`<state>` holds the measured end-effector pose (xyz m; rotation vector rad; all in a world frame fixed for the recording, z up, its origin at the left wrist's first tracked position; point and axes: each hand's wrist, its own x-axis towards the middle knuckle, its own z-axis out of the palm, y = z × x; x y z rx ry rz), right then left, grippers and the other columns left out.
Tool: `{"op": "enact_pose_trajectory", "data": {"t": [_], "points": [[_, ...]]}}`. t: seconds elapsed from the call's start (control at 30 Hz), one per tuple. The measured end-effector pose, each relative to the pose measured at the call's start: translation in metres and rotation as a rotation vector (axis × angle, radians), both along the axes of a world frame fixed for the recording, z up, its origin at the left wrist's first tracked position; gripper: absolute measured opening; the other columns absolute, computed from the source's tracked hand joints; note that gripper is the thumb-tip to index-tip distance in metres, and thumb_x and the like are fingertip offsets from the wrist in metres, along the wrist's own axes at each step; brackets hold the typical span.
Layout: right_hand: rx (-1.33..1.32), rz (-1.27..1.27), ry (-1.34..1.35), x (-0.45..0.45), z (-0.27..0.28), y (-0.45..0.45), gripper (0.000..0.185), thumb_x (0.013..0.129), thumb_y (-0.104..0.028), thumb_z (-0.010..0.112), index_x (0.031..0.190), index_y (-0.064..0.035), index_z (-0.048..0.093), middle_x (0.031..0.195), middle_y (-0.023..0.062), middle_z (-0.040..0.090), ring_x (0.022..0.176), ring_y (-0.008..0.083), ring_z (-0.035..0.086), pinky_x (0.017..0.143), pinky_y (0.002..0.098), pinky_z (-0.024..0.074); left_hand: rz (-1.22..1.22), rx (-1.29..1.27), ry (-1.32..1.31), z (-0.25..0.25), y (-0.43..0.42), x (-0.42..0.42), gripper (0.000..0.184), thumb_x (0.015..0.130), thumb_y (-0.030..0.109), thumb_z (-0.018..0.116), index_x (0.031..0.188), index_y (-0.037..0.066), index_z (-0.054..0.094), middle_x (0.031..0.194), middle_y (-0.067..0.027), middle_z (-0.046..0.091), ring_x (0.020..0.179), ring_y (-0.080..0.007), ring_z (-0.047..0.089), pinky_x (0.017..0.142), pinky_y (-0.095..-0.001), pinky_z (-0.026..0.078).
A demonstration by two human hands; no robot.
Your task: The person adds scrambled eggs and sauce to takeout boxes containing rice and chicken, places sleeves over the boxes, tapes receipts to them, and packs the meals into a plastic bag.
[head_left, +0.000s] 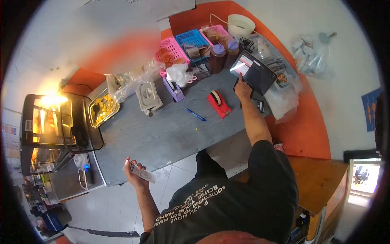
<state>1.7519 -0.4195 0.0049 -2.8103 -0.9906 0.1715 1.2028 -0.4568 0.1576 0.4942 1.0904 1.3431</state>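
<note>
My left hand (pixel 135 175) is closed around a small printed paper receipt (pixel 143 174), low at the left, just off the counter's front edge. At the upper right my right hand (pixel 243 89) reaches to a dark tablet (pixel 260 75) on a stand. Its index finger is stretched out against the lit part of the screen, and nothing shows in the hand. Left of that arm, a red tape dispenser (pixel 219 105) sits on the counter. Farther left lies a blue pen (pixel 195 114).
The grey counter (pixel 142 138) holds a lit food warmer (pixel 53 126), a metal tray of yellow food (pixel 104 109), a lidded steel pan (pixel 148 96) and a purple box (pixel 173 88). Sauce bottles (pixel 217 59) and a pink basket (pixel 174 49) stand at the back.
</note>
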Motion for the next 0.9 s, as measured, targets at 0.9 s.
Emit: {"op": "enact_pose_trajectory", "data": {"t": [0.9], "points": [[0.163, 1.528, 1.594, -0.566, 0.199, -0.12, 0.027, 0.094, -0.023, 0.052, 0.095, 0.0009, 0.063, 0.06, -0.0001, 0.049, 0.055, 0.0068, 0.046, 0.051, 0.0212, 0.0386, 0.109, 0.432, -0.299, 0.122, -0.154, -0.216, 0.062, 0.094, 0.055, 0.033, 0.121, 0.0, 0.046, 0.086, -0.0073, 0.055, 0.071, -0.0161, 0.052, 0.06, -0.0328, 0.05]]}}
